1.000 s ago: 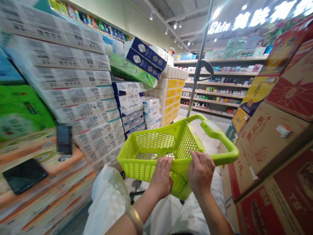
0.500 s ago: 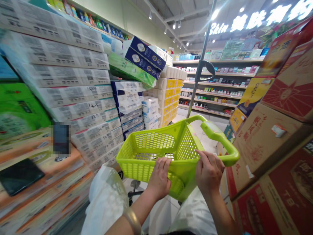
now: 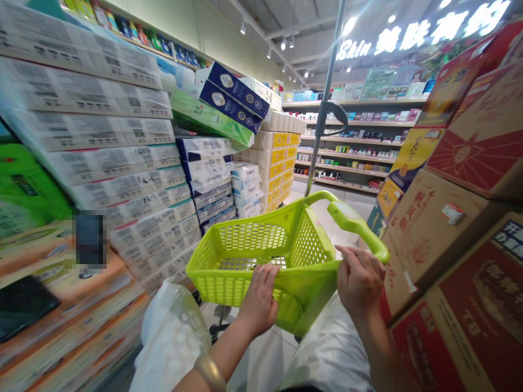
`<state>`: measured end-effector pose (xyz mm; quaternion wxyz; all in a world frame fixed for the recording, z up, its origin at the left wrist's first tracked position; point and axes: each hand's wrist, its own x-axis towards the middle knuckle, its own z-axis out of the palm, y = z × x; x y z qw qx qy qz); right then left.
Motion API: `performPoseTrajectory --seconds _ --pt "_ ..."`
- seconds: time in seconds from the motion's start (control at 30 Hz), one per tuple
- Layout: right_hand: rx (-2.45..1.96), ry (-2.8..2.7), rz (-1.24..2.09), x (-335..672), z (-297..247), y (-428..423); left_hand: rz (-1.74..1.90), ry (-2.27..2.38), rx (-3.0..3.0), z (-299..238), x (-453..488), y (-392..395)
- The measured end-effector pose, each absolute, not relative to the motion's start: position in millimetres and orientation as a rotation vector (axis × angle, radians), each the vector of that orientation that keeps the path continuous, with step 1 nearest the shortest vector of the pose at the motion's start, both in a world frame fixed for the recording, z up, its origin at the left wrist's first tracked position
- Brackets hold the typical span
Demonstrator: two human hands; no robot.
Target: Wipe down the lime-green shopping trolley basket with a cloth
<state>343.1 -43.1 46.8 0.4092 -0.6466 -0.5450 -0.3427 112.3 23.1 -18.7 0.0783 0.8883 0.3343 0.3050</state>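
Observation:
A lime-green shopping cart [image 3: 229, 287] stands sideways before my knees, its perforated basket tilted toward me. My left hand [image 3: 259, 302] grips the near rim, with the fingers hooked over the edge and a gold-coloured bangle on the wrist. At the cart's right end, my right hand [image 3: 360, 280] is closed around the base of the curved green handle [image 3: 378, 245]. Its fingertips are partly hidden. Through the basket's holes the floor shows. White plastic bags or white cloth lie on both sides under my forearms; I cannot tell which.
Stacked tissue packs [image 3: 139, 179] rise on the left, with a dark phone-like slab [image 3: 26, 305] on orange packs [image 3: 93, 283]. Brown and red cartons [image 3: 441, 218] crowd the right. A metal pole [image 3: 322, 125] stands behind the cart, before shelves [image 3: 359, 139] of small goods.
My right hand has slid right, from the basket's corner to the handle. The left hand keeps its hold on the rim. The whole view has shifted slightly, with surroundings moving left.

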Motion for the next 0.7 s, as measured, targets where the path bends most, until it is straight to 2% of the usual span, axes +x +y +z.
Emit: performPoseTrajectory --seconds 0.3,0.7 --pt "-1.688 -1.403 -0.836 362.7 61.9 -46.3 0.956 1.001 2.651 -19.9 113.0 24.1" --pt "-1.645 -1.616 -0.578 342.0 80.1 -67.7 1.052 0.980 2.647 -22.3 89.8 46.8"
